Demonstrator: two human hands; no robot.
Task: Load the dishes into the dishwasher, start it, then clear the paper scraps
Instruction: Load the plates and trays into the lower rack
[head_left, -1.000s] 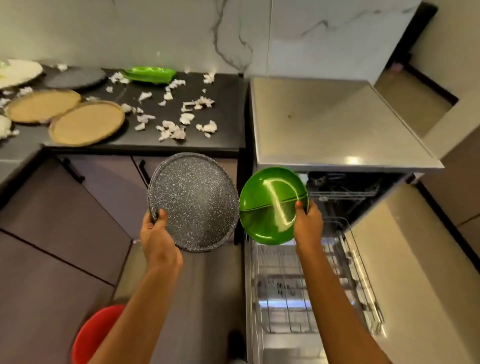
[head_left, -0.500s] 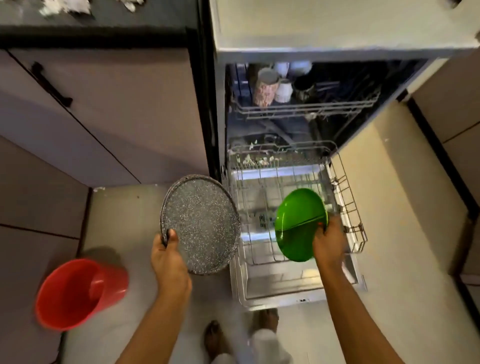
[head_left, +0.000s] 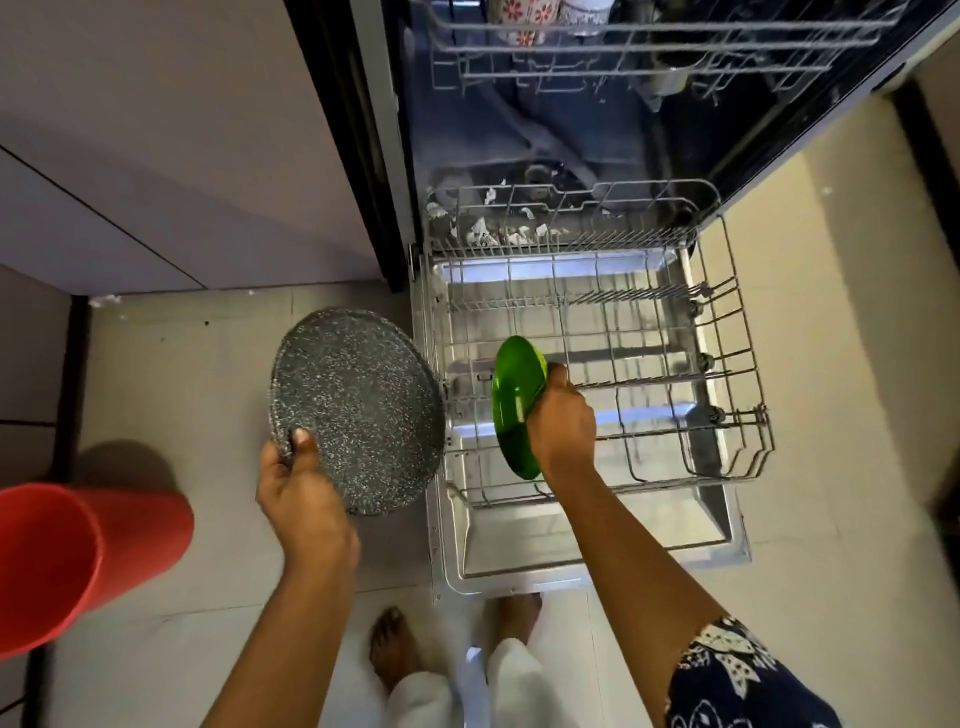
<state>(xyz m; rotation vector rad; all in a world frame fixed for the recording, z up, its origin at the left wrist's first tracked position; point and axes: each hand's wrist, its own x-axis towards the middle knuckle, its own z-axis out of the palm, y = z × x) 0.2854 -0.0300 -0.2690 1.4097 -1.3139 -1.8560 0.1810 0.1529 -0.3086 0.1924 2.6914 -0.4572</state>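
The pulled-out rack (head_left: 727, 364) lies beyond the right hand (head_left: 561, 423), whose fingers clasp the green plate (head_left: 514, 405) on edge over its near-left tines. The left hand (head_left: 296, 483) pinches the grey plate's (head_left: 358, 405) near rim, thumb on top, beside the rack.

The pulled-out lower rack (head_left: 737, 364) sits over the open dishwasher door (head_left: 597, 566), with the upper rack (head_left: 675, 47) behind and above it, paper scraps (head_left: 483, 234) at its far left end, one plate (head_left: 511, 400) on edge inside it, another plate (head_left: 358, 410) just left of it, and a bucket (head_left: 78, 556) on the floor (head_left: 208, 364) far left.
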